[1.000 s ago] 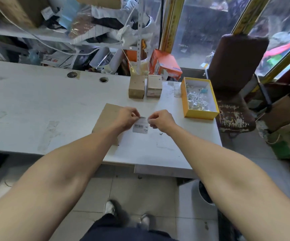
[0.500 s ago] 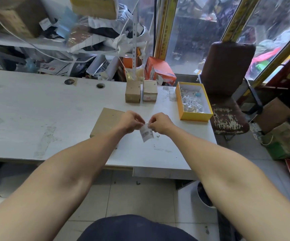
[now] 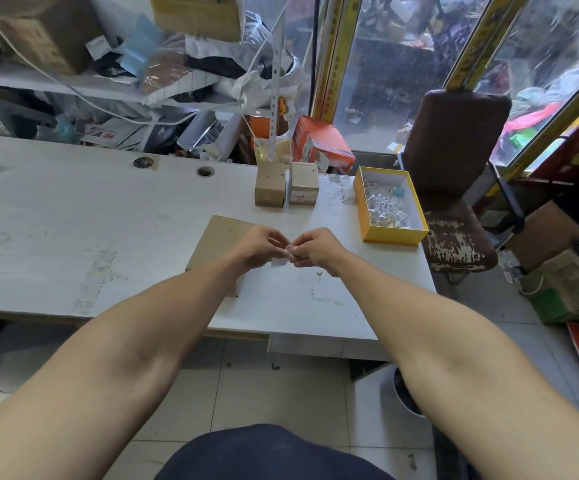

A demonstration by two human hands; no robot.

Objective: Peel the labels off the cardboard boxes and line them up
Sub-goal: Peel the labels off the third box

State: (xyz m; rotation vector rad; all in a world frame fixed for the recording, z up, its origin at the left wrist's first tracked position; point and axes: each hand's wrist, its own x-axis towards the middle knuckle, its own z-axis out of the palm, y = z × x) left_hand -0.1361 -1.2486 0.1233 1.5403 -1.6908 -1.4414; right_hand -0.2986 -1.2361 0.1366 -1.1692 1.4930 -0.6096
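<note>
Head view: both hands meet above the table (image 3: 73, 216), near its front right corner. The left hand (image 3: 258, 245) and right hand (image 3: 310, 247) each pinch a small white label (image 3: 286, 252) between thumb and fingertips, so it is held off the surface and scrunched between them; only a sliver shows, and its print cannot be read. The pinch from both sides probably serves to fold or ball up the sticky paper, so that it does not cling to a finger.

Under the left wrist lies a flat brown box (image 3: 217, 239), partly hidden by the arm. It sits close to the front edge, within easy reach, and its visible top looks bare.

Toward the back edge two small boxes (image 3: 286, 183) stand side by side, touching or nearly so, squared to each other as a row begun. The right one carries a pale patch on its front face; whether that is a label is unclear.

Along the right edge an open yellow tray (image 3: 364, 206) holds crumpled white scraps, likely the place for peeled labels, which would explain why the hands work just beside it.
</note>
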